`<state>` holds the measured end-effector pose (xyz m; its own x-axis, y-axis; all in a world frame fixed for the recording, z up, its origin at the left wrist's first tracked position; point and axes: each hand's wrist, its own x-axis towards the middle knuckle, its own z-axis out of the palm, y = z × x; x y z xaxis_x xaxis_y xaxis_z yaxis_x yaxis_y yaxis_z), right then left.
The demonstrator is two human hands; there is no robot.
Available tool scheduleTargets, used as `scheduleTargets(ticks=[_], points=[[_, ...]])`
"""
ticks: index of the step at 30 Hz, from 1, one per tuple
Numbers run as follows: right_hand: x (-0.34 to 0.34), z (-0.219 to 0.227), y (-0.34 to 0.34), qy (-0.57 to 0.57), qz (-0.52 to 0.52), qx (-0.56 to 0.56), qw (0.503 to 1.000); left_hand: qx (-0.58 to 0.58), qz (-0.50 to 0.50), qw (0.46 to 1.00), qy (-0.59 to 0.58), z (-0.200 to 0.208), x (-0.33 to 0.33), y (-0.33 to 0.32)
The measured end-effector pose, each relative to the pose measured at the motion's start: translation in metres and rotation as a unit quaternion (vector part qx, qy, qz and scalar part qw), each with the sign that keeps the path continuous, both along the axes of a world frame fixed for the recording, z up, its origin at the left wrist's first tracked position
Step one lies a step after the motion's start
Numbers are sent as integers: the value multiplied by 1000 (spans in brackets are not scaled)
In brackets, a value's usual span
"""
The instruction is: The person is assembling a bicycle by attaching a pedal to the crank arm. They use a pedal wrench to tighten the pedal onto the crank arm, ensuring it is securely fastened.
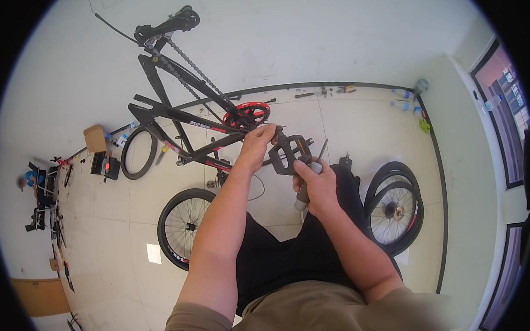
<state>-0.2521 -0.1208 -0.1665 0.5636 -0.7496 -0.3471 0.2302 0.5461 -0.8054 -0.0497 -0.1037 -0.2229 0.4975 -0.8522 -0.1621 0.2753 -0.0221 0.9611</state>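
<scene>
A black bicycle pedal (284,158) with an orange reflector is in front of me, beside the bike frame. My left hand (257,147) is closed, its fingertips pinching the spindle end of the pedal. My right hand (318,187) wraps round a screwdriver (316,167) with a grey handle, its metal shaft pointing up and away. The right thumb also presses against the pedal's near edge. To the left stands the black bicycle frame (208,129), with a red chainring (257,112) and a chain (186,83). My left fingers partly hide the pedal's spindle.
One wheel (188,226) lies left of my legs, and further wheels (393,210) lie at right. A loose tyre (139,152), a cardboard box (95,138) and a black toolbox (105,165) are at the left. A hammer (312,94), pliers (347,89) and bottles (403,99) line the far wall.
</scene>
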Motion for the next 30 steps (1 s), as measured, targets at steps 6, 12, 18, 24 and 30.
scheduleTargets(ticks=[6,12,18,24,30], points=[[-2,-11,-4,-86,12,234,968,-2,5,1000,28,0,-2,1],[-1,-28,-7,-186,37,427,884,-21,8,999,47,-2,-2,0],[1,-29,-6,-233,42,484,843,-66,-35,997,38,3,2,9],[2,-32,-9,-257,38,482,837,-47,-84,970,-225,5,-11,20],[7,-32,-3,-268,45,495,825,-15,-121,964,-238,18,-6,32]])
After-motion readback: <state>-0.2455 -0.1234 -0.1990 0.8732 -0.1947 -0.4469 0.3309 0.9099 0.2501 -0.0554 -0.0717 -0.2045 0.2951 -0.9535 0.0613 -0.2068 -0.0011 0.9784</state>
